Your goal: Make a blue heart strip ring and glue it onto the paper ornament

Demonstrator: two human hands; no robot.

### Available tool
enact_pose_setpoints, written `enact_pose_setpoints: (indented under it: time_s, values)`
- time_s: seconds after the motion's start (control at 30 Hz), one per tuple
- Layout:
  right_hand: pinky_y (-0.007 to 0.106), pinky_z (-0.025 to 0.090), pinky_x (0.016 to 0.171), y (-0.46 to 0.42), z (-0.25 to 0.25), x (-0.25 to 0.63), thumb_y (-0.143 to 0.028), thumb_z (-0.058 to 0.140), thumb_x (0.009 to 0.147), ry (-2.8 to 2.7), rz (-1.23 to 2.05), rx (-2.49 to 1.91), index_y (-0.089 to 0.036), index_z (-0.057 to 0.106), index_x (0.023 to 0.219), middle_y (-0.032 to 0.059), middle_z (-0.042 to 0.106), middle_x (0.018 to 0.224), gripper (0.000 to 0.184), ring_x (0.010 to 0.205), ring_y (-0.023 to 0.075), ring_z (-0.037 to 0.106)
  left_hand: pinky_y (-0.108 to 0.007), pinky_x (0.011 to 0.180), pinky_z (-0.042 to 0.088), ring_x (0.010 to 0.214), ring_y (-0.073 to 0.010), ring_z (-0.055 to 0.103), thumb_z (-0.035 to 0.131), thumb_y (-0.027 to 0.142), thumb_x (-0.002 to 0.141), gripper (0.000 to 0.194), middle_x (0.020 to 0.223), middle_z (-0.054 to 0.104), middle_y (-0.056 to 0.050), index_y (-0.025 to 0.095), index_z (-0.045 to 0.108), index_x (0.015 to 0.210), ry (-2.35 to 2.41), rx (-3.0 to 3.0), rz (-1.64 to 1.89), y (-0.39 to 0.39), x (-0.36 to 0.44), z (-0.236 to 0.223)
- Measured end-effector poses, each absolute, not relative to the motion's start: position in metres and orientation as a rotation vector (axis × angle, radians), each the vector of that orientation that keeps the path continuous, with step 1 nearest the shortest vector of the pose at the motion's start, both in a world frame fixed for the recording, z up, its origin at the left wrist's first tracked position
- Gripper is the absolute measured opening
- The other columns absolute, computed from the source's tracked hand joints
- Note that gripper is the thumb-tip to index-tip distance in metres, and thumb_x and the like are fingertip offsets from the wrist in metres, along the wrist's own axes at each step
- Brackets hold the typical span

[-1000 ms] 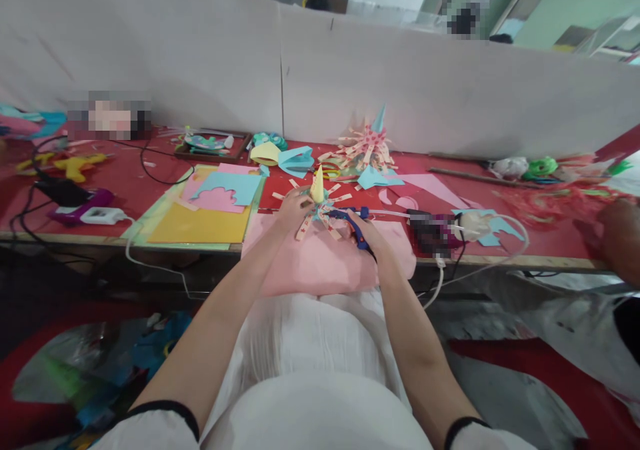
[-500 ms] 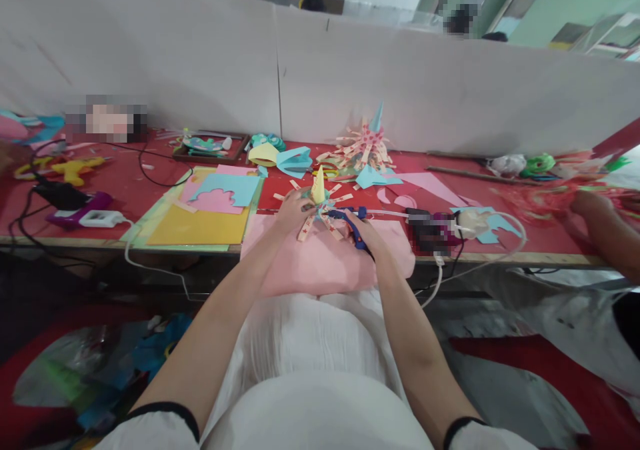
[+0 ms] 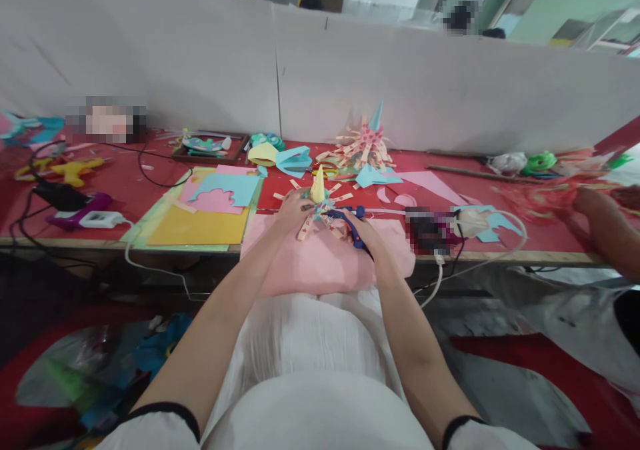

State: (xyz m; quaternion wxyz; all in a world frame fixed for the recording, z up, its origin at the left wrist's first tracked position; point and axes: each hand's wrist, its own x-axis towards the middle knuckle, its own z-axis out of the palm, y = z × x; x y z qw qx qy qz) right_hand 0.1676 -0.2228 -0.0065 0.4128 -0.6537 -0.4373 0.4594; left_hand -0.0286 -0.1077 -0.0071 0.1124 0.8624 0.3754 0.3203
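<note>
A paper craft with a yellow cone (image 3: 319, 187) on top and patterned strips spread round its base sits in front of me, partly over a pink sheet (image 3: 310, 263). My left hand (image 3: 294, 211) is closed on the left side of this paper craft, its fingertips near the cone's foot. In my right hand (image 3: 367, 232) is a blue glue gun (image 3: 356, 227), gripped by its handle. Its nozzle points left at the craft's base, close to the strips; whether it touches them I cannot tell. A white glue stick (image 3: 387, 211) runs out behind the gun.
Coloured paper sheets (image 3: 200, 227) lie at left. Behind stands a similar craft with a blue cone (image 3: 376, 117). A purple power strip (image 3: 447, 227) with cables is at right, another (image 3: 83, 213) at left. A co-worker's arm (image 3: 605, 227) handles red strands at far right.
My hands, the glue gun and the paper craft stay almost in the same place. At far right the co-worker's hand and the red strands have shifted slightly.
</note>
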Motion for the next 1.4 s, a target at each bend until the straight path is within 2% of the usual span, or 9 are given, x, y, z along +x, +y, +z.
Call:
enact_pose_setpoints:
  time_s: [0.2, 0.5, 0.87, 1.13, 1.4]
  values:
    - [0.021, 0.039, 0.042, -0.2240, 0.0017, 0.1626, -0.065, 0.048, 0.078, -1.072, 1.171, -1.622, -0.020, 0.051, 0.052, -0.0011, 0.053, 0.044, 0.051, 0.038, 0.0089, 0.047, -0.045, 0.104, 0.033, 0.117, -0.0232, 0.049, 0.062, 0.034, 0.078, 0.013, 0.128, 0.055, -0.004, 0.024, 0.071, 0.076, 1.060, 2.555, 0.921, -0.1046, -0.0293, -0.0080]
    - [0.021, 0.039, 0.040, -0.2237, 0.0000, 0.1624, -0.064, 0.050, 0.077, -1.034, 1.172, -1.614, -0.020, 0.052, 0.053, -0.0012, 0.053, 0.045, 0.050, 0.037, 0.0093, 0.047, -0.044, 0.103, 0.034, 0.116, -0.0229, 0.050, 0.065, 0.032, 0.076, 0.010, 0.126, 0.056, -0.005, 0.024, 0.072, 0.074, 1.059, 2.571, 0.925, -0.1046, -0.0286, -0.0074]
    - [0.020, 0.040, 0.039, -0.2233, 0.0001, 0.1627, -0.062, 0.051, 0.078, -1.030, 1.173, -1.609, -0.019, 0.053, 0.054, -0.0007, 0.054, 0.046, 0.049, 0.038, 0.0091, 0.048, -0.044, 0.109, 0.027, 0.121, -0.0233, 0.046, 0.061, 0.033, 0.080, 0.016, 0.127, 0.055, -0.005, 0.023, 0.071, 0.074, 1.031, 2.612, 0.919, -0.1082, -0.0291, -0.0052]
    - [0.020, 0.040, 0.040, -0.2252, 0.0039, 0.1610, -0.060, 0.048, 0.081, -1.047, 1.176, -1.620, -0.019, 0.052, 0.055, -0.0014, 0.054, 0.045, 0.049, 0.038, 0.0087, 0.047, -0.044, 0.107, 0.030, 0.122, -0.0227, 0.045, 0.059, 0.034, 0.080, 0.016, 0.131, 0.053, -0.002, 0.025, 0.072, 0.077, 1.069, 2.639, 0.853, -0.1058, -0.0290, -0.0069]
    - [0.022, 0.039, 0.040, -0.2258, 0.0025, 0.1612, -0.060, 0.050, 0.080, -1.034, 1.186, -1.600, -0.020, 0.051, 0.055, -0.0015, 0.053, 0.045, 0.048, 0.037, 0.0092, 0.047, -0.043, 0.107, 0.030, 0.123, -0.0223, 0.045, 0.061, 0.034, 0.080, 0.016, 0.131, 0.053, -0.005, 0.023, 0.072, 0.076, 1.043, 2.653, 0.896, -0.1043, -0.0294, -0.0104]
